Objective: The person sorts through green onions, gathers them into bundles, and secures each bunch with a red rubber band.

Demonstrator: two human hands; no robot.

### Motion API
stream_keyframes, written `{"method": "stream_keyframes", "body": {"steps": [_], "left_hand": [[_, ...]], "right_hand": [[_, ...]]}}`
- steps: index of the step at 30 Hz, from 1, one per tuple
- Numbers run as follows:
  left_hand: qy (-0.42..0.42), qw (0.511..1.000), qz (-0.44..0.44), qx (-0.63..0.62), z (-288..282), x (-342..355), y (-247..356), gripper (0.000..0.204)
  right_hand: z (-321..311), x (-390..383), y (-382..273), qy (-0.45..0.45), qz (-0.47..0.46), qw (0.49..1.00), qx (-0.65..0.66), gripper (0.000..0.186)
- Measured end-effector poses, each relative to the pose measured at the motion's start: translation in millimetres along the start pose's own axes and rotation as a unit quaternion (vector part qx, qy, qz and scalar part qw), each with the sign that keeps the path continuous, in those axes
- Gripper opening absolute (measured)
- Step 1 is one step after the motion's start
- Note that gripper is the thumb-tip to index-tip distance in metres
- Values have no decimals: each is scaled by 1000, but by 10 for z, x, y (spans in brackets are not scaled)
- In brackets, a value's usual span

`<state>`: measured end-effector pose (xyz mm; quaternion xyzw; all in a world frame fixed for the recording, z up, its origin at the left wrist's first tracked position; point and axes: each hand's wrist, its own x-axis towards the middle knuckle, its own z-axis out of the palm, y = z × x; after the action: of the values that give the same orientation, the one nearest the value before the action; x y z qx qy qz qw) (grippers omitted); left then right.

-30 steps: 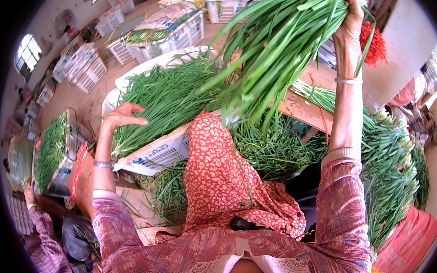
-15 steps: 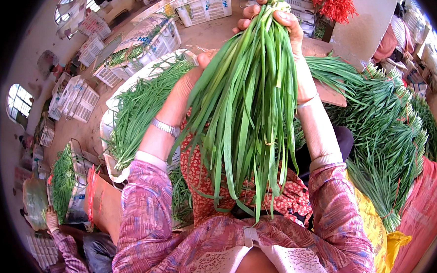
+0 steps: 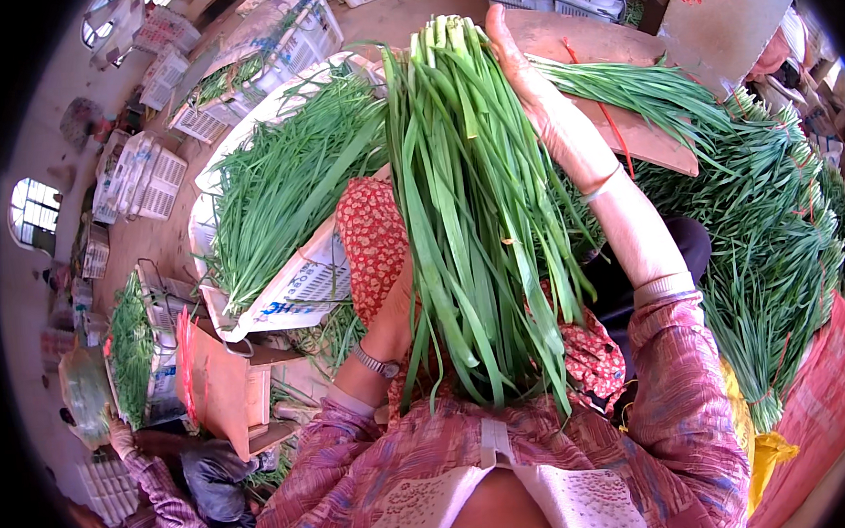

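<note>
Chive bunch (image 3: pixel 473 223): held upright before the chest, leaf tips hanging down
Right hand (image 3: pixel 538 95): grips bunch near pale stem ends
Left hand (image 3: pixel 397 318): mostly hidden behind leaves; grip cannot be told

Bunch of long green chives (image 3: pixel 472 214), held upright, white cut ends at twelve o'clock, leaf tips drooping toward six.

Your right hand (image 3: pixel 538 95) grips a thick bunch of long green chives (image 3: pixel 472 214) by its pale cut ends, leaves hanging down toward your chest. Your left hand (image 3: pixel 396 308) reaches in behind the hanging leaves, touching them. Left of you lies a white tray (image 3: pixel 281 305) heaped with loose chives. Tied chive bundles (image 3: pixel 775 236) pile up on your right, beside a wooden board (image 3: pixel 645 133).
</note>
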<state>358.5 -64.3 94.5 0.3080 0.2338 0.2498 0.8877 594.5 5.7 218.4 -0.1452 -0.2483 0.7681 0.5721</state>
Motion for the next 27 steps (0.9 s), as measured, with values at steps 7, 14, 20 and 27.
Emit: {"method": "stream_keyframes", "body": {"steps": [7, 14, 20, 27], "left_hand": [[31, 995, 79, 51, 221, 54, 161, 77], [33, 960, 165, 223, 727, 111, 526, 68], [60, 927, 163, 333, 1151, -1, 1072, 70], [13, 866, 232, 442, 1348, -365, 1617, 94]], "right_hand": [[-9, -779, 193, 91, 58, 983, -147, 88], [171, -877, 450, 82, -119, 941, -305, 63], [330, -503, 543, 157, -304, 918, -199, 53], [888, -90, 539, 82, -446, 891, -23, 47]]}}
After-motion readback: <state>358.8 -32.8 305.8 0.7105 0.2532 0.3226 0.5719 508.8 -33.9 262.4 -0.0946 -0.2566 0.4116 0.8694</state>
